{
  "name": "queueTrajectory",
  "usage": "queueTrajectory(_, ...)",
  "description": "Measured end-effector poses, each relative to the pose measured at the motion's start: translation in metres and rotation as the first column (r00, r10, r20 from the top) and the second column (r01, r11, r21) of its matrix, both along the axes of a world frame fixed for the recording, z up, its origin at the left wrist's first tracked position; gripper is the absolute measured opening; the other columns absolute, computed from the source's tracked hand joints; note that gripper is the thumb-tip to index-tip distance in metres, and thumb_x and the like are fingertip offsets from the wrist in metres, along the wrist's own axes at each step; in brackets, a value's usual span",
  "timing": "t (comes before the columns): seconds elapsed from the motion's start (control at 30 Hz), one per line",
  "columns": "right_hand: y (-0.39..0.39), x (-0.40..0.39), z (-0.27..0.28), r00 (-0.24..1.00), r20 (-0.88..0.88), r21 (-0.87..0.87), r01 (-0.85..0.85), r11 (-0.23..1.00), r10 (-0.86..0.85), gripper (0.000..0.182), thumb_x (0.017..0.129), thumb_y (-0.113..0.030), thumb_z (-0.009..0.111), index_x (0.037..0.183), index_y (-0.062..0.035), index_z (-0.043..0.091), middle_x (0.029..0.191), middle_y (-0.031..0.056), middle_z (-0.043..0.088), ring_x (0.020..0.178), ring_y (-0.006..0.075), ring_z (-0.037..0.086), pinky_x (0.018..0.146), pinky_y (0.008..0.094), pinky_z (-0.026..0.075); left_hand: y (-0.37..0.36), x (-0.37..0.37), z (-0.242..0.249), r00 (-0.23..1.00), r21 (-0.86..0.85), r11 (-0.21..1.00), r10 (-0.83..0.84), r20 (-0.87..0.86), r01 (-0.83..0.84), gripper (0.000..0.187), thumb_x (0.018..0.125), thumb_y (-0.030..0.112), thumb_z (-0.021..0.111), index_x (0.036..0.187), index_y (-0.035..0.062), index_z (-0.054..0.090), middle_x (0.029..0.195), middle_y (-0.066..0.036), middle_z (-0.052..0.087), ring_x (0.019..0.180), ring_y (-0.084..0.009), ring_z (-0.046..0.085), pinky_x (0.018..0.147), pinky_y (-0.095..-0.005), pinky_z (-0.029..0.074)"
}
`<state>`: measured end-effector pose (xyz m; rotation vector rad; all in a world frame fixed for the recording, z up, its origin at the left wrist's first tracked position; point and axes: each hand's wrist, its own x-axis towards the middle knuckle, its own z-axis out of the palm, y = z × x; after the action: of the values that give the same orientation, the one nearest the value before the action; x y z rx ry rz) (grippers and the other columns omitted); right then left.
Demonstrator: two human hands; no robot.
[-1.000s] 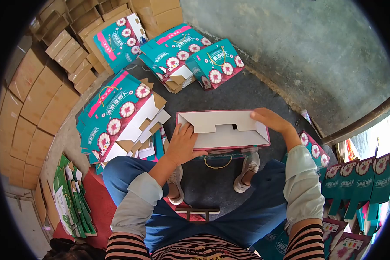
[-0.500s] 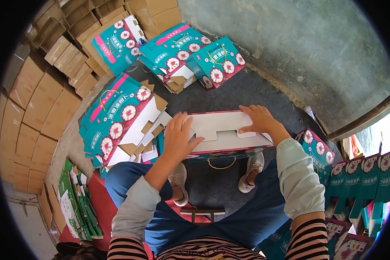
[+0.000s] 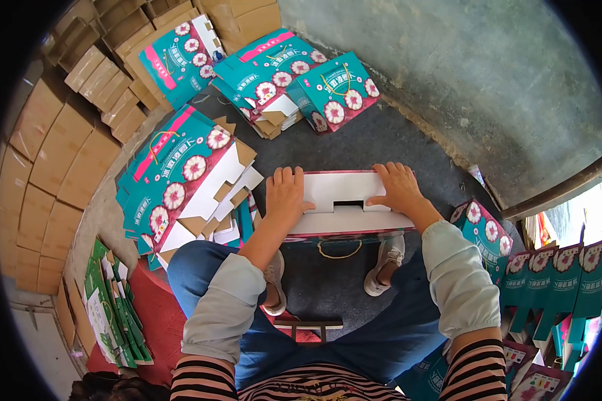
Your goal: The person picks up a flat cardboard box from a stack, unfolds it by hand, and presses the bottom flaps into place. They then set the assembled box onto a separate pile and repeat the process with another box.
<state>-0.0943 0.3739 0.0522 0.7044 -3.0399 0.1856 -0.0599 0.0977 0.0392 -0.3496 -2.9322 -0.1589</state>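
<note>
We look down at a dark floor (image 3: 354, 150) that meets a grey concrete wall (image 3: 461, 73) on the far side. Plain brown cartons (image 3: 60, 147) are stacked along the left, and green packs (image 3: 110, 311) lie in a fan beside a red mat (image 3: 157, 321). A heap of flat teal boxes with flower prints (image 3: 180, 170) lies at our left, a second heap (image 3: 281, 73) lies further off near the wall, and standing teal boxes (image 3: 562, 281) line the right edge.

Over the floor in front of our knees we hold a box (image 3: 344, 220), its white flaps turned up and a pink edge showing along its near side; a looped cord handle (image 3: 336, 250) hangs under it, above our shoes (image 3: 381, 267).

Our left hand (image 3: 287, 195) lies flat on the left end of the flaps, fingers spread and straight, so that grip is wide and presses rather than clasps. Our right hand (image 3: 398, 187) rests on the right end, fingers loosely bent over the far edge of the flap, palm down on the card.
</note>
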Motion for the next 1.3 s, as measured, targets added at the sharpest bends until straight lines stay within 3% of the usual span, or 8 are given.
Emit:
queueTrajectory(0.23,0.005,-0.004,-0.004,0.999,-0.019,-0.001,-0.032,1.000,0.032,0.064,0.072,-0.050,0.070,0.121,-0.0125,0.053,0.108,0.0117,0.057,0.105,0.0299,0.053,0.089,0.0438,0.041,-0.005,0.002,-0.004,0.994,0.058,0.997,-0.045,-0.097,0.050,0.076,0.062,0.035,0.083,0.121,0.0000,0.049,0.115,-0.016,0.051,0.116,-0.0334,0.044,0.094,-0.0416,0.039)
queueTrajectory(0.33,0.033,-0.024,-0.026,0.996,0.052,-0.043,-0.066,0.997,0.068,0.046,0.084,-0.045,0.059,0.118,-0.0145,0.056,0.108,0.0122,0.058,0.104,0.0316,0.054,0.087,0.0434,0.044,-0.025,-0.010,-0.020,0.985,0.402,0.902,-0.115,-0.129,0.158,0.064,0.077,0.041,0.071,0.118,-0.0035,0.052,0.115,-0.021,0.054,0.114,-0.0374,0.048,0.096,-0.0428,0.039)
queueTrajectory(0.5,0.066,-0.025,-0.037,0.959,-0.193,-0.096,0.192,0.977,-0.208,0.047,0.092,-0.051,0.042,0.103,-0.0097,0.062,0.098,0.0118,0.063,0.089,0.0289,0.060,0.076,0.0395,0.049,-0.055,-0.009,-0.027,0.848,0.595,0.634,0.197,0.493,-0.493,0.091,0.083,0.075,0.034,0.120,-0.0067,0.054,0.117,-0.026,0.057,0.108,-0.0411,0.055,0.092,-0.0492,0.044)
queueTrajectory(0.6,0.077,-0.022,-0.030,0.498,0.803,-0.308,0.818,0.485,-0.329,0.067,0.088,-0.068,0.035,0.100,-0.0069,0.059,0.087,0.0107,0.064,0.075,0.0242,0.062,0.068,0.0387,0.050,-0.060,0.008,-0.025,0.551,0.533,0.360,-0.062,0.833,-0.765,0.111,0.069,0.092,0.018,0.120,0.0010,0.057,0.116,-0.023,0.059,0.105,-0.0363,0.059,0.079,-0.0531,0.051)
queueTrajectory(0.7,0.092,-0.023,-0.051,0.442,0.896,-0.425,0.879,0.216,-0.038,0.086,0.082,-0.079,0.029,0.110,-0.0044,0.060,0.096,0.0108,0.065,0.084,0.0252,0.063,0.070,0.0425,0.051,-0.066,0.005,-0.031,0.475,0.484,0.240,-0.097,0.874,-0.841,0.111,0.067,0.093,0.017,0.120,0.0053,0.059,0.112,-0.023,0.061,0.098,-0.0371,0.062,0.078,-0.0511,0.052)
queueTrajectory(1.0,0.093,0.004,-0.030,0.312,0.947,-0.249,0.857,0.451,-0.071,0.073,0.082,-0.070,0.046,0.102,-0.0021,0.064,0.091,0.0095,0.067,0.077,0.0195,0.063,0.073,0.0375,0.051,-0.062,0.020,-0.028,0.301,0.361,0.221,-0.263,0.917,-0.906,0.067,0.077,0.066,0.045,0.105,0.0072,0.063,0.100,-0.018,0.063,0.092,-0.0318,0.060,0.089,-0.0523,0.044)
queueTrajectory(1.13,0.101,0.009,0.010,0.526,0.825,-0.556,0.691,0.462,0.205,0.050,0.087,-0.038,0.059,0.122,-0.0022,0.056,0.108,0.0082,0.064,0.092,0.0154,0.062,0.077,0.0282,0.051,-0.056,0.026,0.001,0.500,0.573,0.124,-0.365,0.786,-0.810,0.062,0.079,0.052,0.052,0.123,0.0080,0.055,0.111,-0.012,0.058,0.099,-0.0222,0.057,0.089,-0.0455,0.044)
queueTrajectory(1.3,0.087,0.015,0.052,0.849,0.508,-0.857,0.480,0.189,0.145,0.054,0.090,-0.043,0.054,0.129,-0.0069,0.049,0.119,0.0055,0.058,0.107,0.0168,0.055,0.096,0.0320,0.040,-0.037,0.031,0.040,0.986,0.993,0.111,-0.160,0.052,-0.035,0.066,0.087,0.052,0.048,0.136,0.0083,0.042,0.122,-0.010,0.054,0.114,-0.0225,0.050,0.098,-0.0400,0.038)
